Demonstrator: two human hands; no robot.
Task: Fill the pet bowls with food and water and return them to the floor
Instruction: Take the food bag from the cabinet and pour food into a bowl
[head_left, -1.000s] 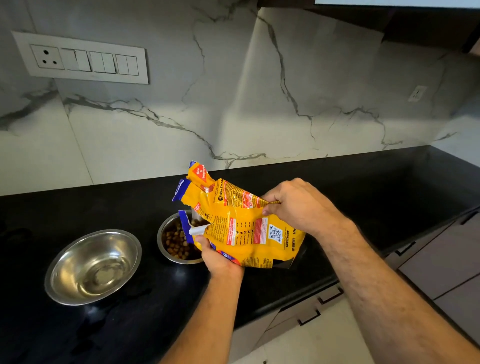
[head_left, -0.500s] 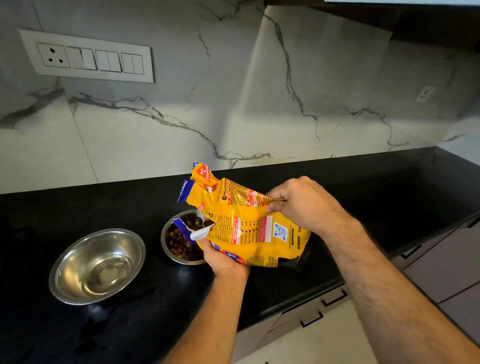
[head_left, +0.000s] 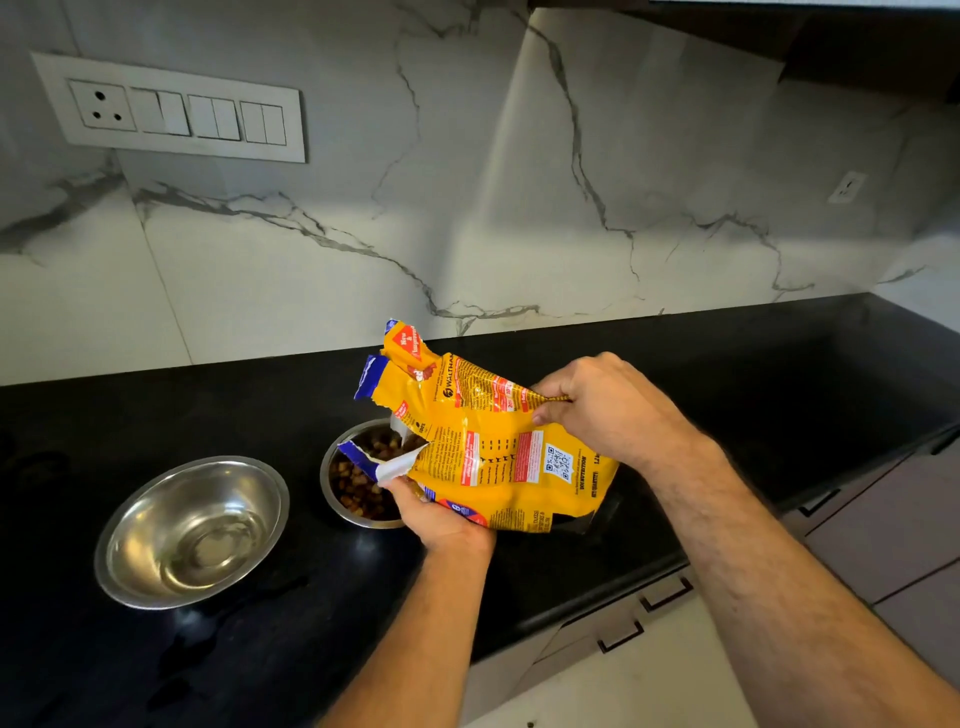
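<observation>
Food bag (head_left: 498, 452) over kibble bowl (head_left: 358, 483) (on counter (head_left: 727, 395)), second bowl (head_left: 192, 530) left

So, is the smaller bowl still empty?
No, it holds food: brown pellets cover the bottom of the smaller bowl, under the open bag.

Both hands hold a yellow pet food bag (head_left: 498, 457) over the black desk (head_left: 260, 649). The left hand (head_left: 441, 514) grips the bag's lower edge near its torn blue-and-white mouth, and the right hand (head_left: 608, 410) pinches a gathered fold at the upper right side. The mouth tilts down to the left, over a small steel bowl (head_left: 332, 488) holding brown kibble (head_left: 358, 488). Just beside it on the left, apart from it, stands a larger steel bowl (head_left: 192, 530); its inside shines, and I cannot tell whether water is in it. Behind runs a veined marble wall with a white switch panel (head_left: 171, 109) at the upper left. Grey drawers (head_left: 883, 530) sit below the desk's edge at right.
</observation>
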